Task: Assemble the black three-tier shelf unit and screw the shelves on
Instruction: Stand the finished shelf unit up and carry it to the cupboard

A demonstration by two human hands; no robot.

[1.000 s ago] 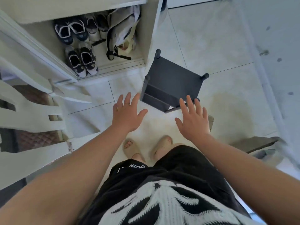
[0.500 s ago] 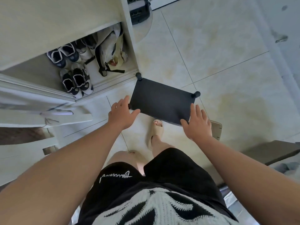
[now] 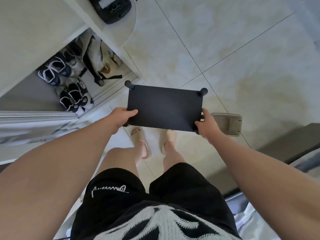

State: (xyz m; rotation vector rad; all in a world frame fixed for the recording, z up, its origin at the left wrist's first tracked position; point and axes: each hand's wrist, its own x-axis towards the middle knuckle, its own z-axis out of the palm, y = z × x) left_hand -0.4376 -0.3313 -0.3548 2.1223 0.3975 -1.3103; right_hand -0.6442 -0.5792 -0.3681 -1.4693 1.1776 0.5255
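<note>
The black shelf unit (image 3: pixel 164 107) is seen from straight above, so only its flat top panel and two round post caps at the far corners show; the lower tiers are hidden beneath it. My left hand (image 3: pixel 121 116) grips the near left corner of the top panel, thumb on top. My right hand (image 3: pixel 206 123) grips the near right corner. The unit hangs in front of my feet, over the tiled floor.
An open white cabinet (image 3: pixel 107 40) at the left holds several sneakers (image 3: pixel 74 97) and a bag (image 3: pixel 98 61). A beige plastic tray (image 3: pixel 226 124) lies on the floor by my right hand. A grey board (image 3: pixel 294 142) lies at the right.
Both hands went from open above the shelf unit to closed on its near corners. The view swung to look straight down on the top panel, and I stand upright over it.
</note>
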